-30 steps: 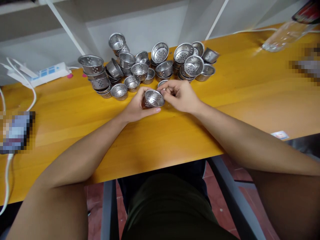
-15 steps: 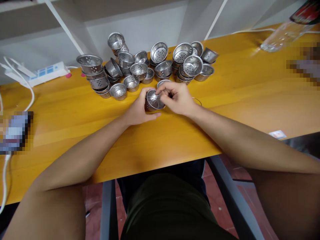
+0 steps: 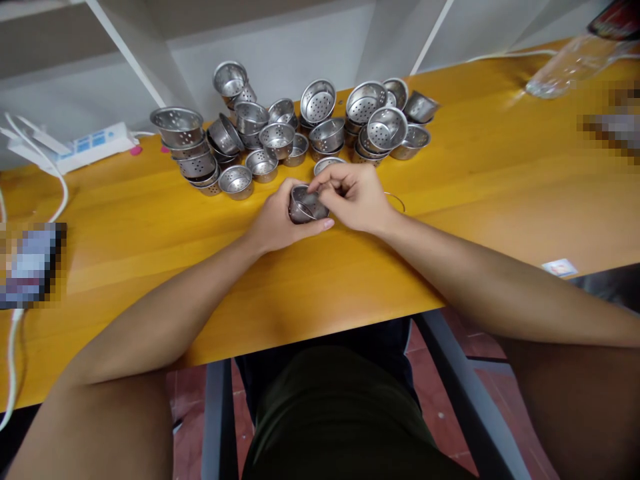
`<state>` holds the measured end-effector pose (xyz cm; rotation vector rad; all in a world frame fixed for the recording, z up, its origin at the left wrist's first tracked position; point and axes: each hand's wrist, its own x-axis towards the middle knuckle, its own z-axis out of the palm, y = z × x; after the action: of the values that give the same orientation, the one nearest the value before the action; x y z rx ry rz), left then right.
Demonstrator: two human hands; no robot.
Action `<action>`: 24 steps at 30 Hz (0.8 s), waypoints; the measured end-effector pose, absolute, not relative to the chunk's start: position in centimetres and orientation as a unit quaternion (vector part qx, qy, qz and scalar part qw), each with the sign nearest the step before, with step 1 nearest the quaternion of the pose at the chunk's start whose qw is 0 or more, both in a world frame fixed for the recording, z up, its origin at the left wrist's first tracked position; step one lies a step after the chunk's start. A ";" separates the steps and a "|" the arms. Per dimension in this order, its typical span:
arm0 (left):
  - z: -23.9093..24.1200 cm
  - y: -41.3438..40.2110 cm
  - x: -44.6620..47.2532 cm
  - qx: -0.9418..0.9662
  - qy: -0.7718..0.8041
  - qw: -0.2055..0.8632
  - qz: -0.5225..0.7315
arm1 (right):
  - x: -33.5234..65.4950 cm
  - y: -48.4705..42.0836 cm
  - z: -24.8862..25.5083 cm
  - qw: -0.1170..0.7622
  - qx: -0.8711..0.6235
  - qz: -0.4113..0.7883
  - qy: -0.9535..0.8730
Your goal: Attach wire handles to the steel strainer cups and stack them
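A small perforated metal strainer cup (image 3: 302, 208) sits in my left hand (image 3: 281, 217), the fingers round its far left side and the thumb stretched along the near side. A thin curved line crosses the cup; I cannot tell whether it is rim or wire. My right hand (image 3: 354, 195) is at the cup's right side, with index finger and thumb pinched near the rim and the other fingers curled. What the pinch holds is too small to make out. Just behind my right hand stands another strainer cup (image 3: 327, 165), partly covered by it. A thin wire ring (image 3: 399, 200) lies right of my right wrist.
Several similar cups, some in stacks (image 3: 193, 162), stand along the back of the yellow table (image 3: 300, 287). A white power strip (image 3: 95, 145) and a phone on a cable (image 3: 27, 267) are at left. A clear bottle (image 3: 565, 67) lies back right; a small card (image 3: 560, 268) is near the front edge.
The strainer cup has tilted in my left hand, so its inside shows differently. My left thumb has moved right along its near side. My right hand's pinch stays about the same.
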<state>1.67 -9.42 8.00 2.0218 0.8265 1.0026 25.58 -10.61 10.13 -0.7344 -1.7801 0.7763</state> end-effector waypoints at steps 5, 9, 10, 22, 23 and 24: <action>8.0 -8.6 1.4 0.756 0.311 0.424 0.391 | 27.7 -10.3 11.7 0.426 -0.223 0.423 -0.768; 8.0 -8.2 1.2 0.754 0.309 0.434 0.385 | 28.5 -9.9 11.8 0.381 -0.198 0.490 -0.759; 8.0 -8.1 1.1 0.755 0.306 0.438 0.381 | 28.5 -9.8 11.7 0.376 -0.195 0.500 -0.755; 6.7 -7.0 0.8 0.772 0.271 0.441 0.369 | 28.1 -10.0 11.2 0.369 -0.234 0.525 -0.731; 6.7 -7.0 0.8 0.772 0.272 0.439 0.369 | 28.0 -10.0 11.2 0.369 -0.237 0.526 -0.729; 6.8 -7.0 0.9 0.773 0.274 0.438 0.369 | 27.9 -10.1 11.2 0.370 -0.241 0.525 -0.728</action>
<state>0.85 -7.05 6.79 1.9211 0.6818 0.9174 27.90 -10.10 11.19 -0.6174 -1.8675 1.3482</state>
